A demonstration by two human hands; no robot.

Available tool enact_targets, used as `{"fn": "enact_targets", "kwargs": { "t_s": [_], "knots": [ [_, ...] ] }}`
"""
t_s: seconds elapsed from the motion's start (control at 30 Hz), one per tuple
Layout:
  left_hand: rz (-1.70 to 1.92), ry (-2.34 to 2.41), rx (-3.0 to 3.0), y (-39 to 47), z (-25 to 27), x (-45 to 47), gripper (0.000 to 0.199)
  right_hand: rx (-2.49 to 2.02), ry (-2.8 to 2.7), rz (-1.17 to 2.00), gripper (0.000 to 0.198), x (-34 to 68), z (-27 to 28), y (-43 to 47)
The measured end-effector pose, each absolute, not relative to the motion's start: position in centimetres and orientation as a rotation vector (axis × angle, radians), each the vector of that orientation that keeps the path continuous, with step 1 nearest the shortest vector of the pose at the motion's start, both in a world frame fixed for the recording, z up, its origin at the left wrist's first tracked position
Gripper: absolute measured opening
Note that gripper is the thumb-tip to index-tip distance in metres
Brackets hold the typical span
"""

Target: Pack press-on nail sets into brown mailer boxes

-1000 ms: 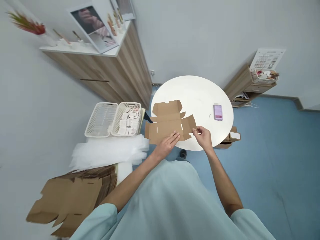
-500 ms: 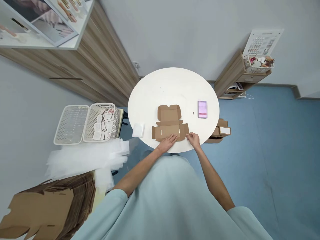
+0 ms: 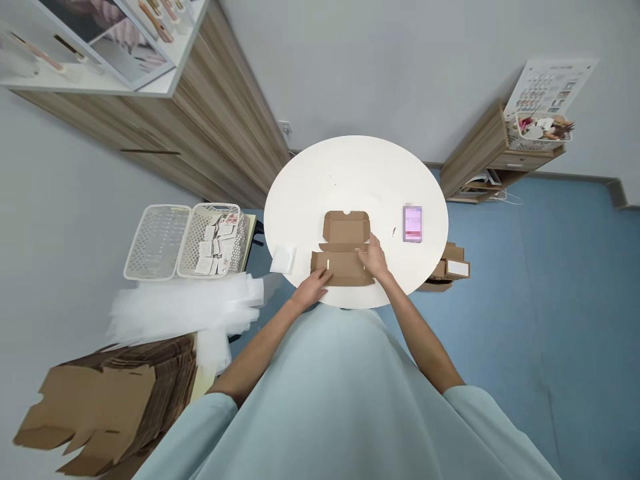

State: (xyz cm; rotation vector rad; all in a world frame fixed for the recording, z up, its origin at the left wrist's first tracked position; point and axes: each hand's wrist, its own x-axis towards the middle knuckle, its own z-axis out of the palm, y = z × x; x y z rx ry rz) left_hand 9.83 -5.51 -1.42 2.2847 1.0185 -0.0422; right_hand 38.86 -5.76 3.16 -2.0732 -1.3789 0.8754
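A flat, partly folded brown cardboard box (image 3: 346, 265) lies on the white oval table in front of me, its notched lid panel pointing away. My left hand (image 3: 312, 287) is at the near left corner by the left flap, fingers resting on the cardboard and the thumb apart. Over the right side, my right hand (image 3: 375, 259) has its thumb and fingers spread against the right flap, which is turned inward and partly hidden by the hand. A white folded foam pouch (image 3: 283, 259) lies left of the box. To the right is a pink-and-purple pack (image 3: 413, 223).
White perforated basket (image 3: 210, 240) with small packets stands left of the table (image 3: 355, 160). Below it are white foam sheets (image 3: 185, 303) and a stack of flat cardboard boxes (image 3: 100, 400). More cartons (image 3: 453, 268) sit on the floor at right, near a wooden cabinet (image 3: 475, 153).
My left hand has slid from the box's middle to its near left corner. My right hand has moved up and left, turning the right flap inward. The view has shifted slightly.
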Motion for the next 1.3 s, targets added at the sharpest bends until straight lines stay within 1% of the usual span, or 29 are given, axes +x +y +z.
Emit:
{"fn": "enact_targets", "kwargs": {
  "t_s": [0.07,0.13,0.23,0.33,0.43,0.5,0.6,0.7,0.77,0.83,0.93,0.97,1.03,1.17,1.23,1.3],
  "knots": [
    [-0.053,1.024,2.260,-5.3,-1.3,9.7,0.046,-2.126,-1.395,0.967,0.082,37.9,2.9,-4.1],
    [-0.044,1.043,2.249,-5.2,-1.2,10.0,0.037,-2.202,-1.384,1.017,0.084,37.4,2.4,-3.2],
    [-0.023,1.090,2.231,-5.2,-0.8,10.5,0.035,-2.254,-1.373,0.995,0.085,37.3,1.6,-3.1],
    [-0.018,1.107,2.225,-5.1,-0.4,10.8,0.035,-2.187,-1.444,0.947,0.082,37.6,1.1,-3.6],
    [-0.024,1.149,2.225,-4.9,-0.1,11.0,0.034,-2.126,-1.509,0.982,0.080,37.8,1.2,-4.4],
    [-0.019,1.196,2.216,-4.9,0.0,11.1,0.034,-2.100,-1.530,1.018,0.083,37.7,1.5,-5.2],
    [0.026,1.252,2.188,-5.2,0.0,11.2,0.034,-2.072,-1.606,1.048,0.096,37.6,2.0,-6.9],
    [0.114,1.305,2.138,-5.6,-0.1,11.2,0.031,-2.079,-1.714,1.126,0.123,37.6,2.2,-8.8],
    [0.182,1.357,2.077,-5.8,-0.3,11.3,0.031,-2.083,-1.753,1.186,0.137,37.5,2.3,-9.6],
    [0.263,1.438,1.978,-5.8,-0.3,11.5,0.039,-2.091,-1.753,1.210,0.142,37.5,2.3,-10.1],
    [0.335,1.525,1.853,-5.1,0.0,12.1,0.063,-2.108,-1.724,1.205,0.142,37.5,2.5,-10.0],
    [0.321,1.515,1.856,-4.8,0.2,12.4,0.067,-2.109,-1.718,1.202,0.141,37.5,2.5,-9.9],
    [0.241,1.461,1.929,-4.0,0.8,12.9,0.063,-2.102,-1.717,1.194,0.140,37.5,2.7,-9.7],
    [0.041,1.394,2.070,-3.0,2.0,13.9,0.042,-2.098,-1.720,1.189,0.137,37.6,3.0,-9.6],
    [-0.011,1.384,2.090,-3.0,2.4,14.1,0.038,-2.098,-1.719,1.186,0.136,37.6,3.0,-9.6],
    [-0.013,1.389,2.110,-3.3,2.6,14.0,0.039,-2.095,-1.720,1.176,0.133,37.7,2.9,-9.6]
  ]
}}
